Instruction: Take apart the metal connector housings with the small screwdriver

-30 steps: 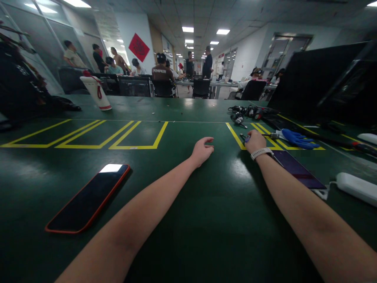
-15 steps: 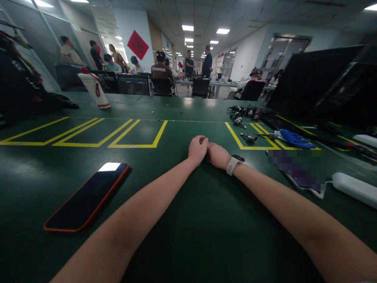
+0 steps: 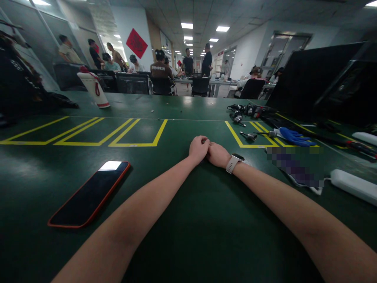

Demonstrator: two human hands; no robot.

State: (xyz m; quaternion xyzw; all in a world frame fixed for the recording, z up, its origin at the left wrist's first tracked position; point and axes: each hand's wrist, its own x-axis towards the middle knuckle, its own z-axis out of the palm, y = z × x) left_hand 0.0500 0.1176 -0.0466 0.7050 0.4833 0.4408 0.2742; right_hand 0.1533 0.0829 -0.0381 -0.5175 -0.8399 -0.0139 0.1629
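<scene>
My left hand [image 3: 198, 150] and my right hand [image 3: 218, 154] meet over the middle of the green table [image 3: 188, 220]. Both have curled fingers, and the fingertips touch. Whatever lies between them, if anything, is hidden by the fingers. A watch with a pale strap [image 3: 232, 164] is on my right wrist. To the left of my left forearm lies a phone in a red-orange case [image 3: 90, 194], face up and dark apart from a bright reflection. Beyond my right hand lies a metal tool piece [image 3: 249, 136], apart from it.
Yellow tape outlines [image 3: 134, 145] mark the table. At right are a blue glove [image 3: 295, 137], black-and-metal tools [image 3: 240, 114], a blurred-out device [image 3: 294, 167] and a white power strip [image 3: 353, 185]. A white tumbler [image 3: 96, 88] stands far left. Several people sit and stand beyond the table.
The hands stay together in nearly the same place and pose. The view has shifted very slightly, so the phone and the items at right appear a little moved.
</scene>
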